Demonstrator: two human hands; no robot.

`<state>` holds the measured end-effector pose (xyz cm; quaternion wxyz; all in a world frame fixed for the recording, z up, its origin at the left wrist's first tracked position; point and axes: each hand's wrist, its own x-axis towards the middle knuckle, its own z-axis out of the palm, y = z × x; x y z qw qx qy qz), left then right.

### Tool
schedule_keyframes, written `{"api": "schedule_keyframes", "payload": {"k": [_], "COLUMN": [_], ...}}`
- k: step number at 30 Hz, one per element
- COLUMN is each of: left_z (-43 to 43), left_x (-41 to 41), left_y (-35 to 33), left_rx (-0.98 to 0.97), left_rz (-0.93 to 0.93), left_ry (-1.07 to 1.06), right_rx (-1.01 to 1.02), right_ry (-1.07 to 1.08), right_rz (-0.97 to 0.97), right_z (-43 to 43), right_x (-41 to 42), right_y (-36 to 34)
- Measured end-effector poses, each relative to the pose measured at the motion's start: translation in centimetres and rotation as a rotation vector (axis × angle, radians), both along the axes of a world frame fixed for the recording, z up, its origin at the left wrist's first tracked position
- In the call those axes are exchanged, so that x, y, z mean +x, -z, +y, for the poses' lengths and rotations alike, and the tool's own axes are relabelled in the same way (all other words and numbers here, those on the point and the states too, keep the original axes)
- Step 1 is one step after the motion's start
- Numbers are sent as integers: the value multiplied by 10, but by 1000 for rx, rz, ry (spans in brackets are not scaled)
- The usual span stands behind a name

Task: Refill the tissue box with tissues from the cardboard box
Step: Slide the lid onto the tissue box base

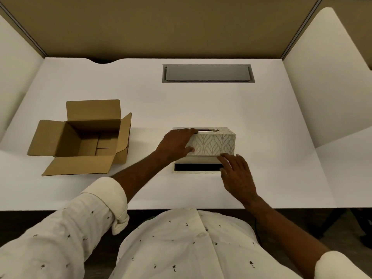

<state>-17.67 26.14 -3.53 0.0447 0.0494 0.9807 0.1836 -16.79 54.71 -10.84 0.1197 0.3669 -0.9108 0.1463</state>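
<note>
The tissue box [216, 142], with a pale leaf pattern and a slot on top, stands mid-table. My left hand [175, 143] grips its left end, fingers over the top edge and thumb on the front face. Just in front of it lies a flat white base [196, 172] with a dark inside, partly under the box's front edge. My right hand [237, 176] rests with its fingers spread on the box's lower front right edge and the base. The open cardboard box [93, 111] sits to the left with its flaps out; no tissues show inside it.
The white table [201, 105] has a grey cable hatch [207, 73] at the back centre. Tan partition walls close off the back, with white side panels left and right. A second white surface [346, 168] adjoins on the right.
</note>
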Motion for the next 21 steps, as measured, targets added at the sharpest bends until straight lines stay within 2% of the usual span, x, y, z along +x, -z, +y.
{"api": "schedule_keyframes", "payload": {"k": [4,7,13,21], "left_z": [8,13,26,21], "left_x": [16,28,45,64], "left_y": [8,21,50,77], "left_rx": [-14,-55,-116,-236], "left_rz": [44,72,30,108], "left_ry": [21,81,95,172], "right_rx": [-137,-168,-105,6], "right_ry": [98,120,58,14], "right_rz": [-102,-179,-211,-156], "right_z": [-1,-6,-6,-2], "right_x": [-11,-22,-21,-13], "right_y": [-13,-16,-1,23]}}
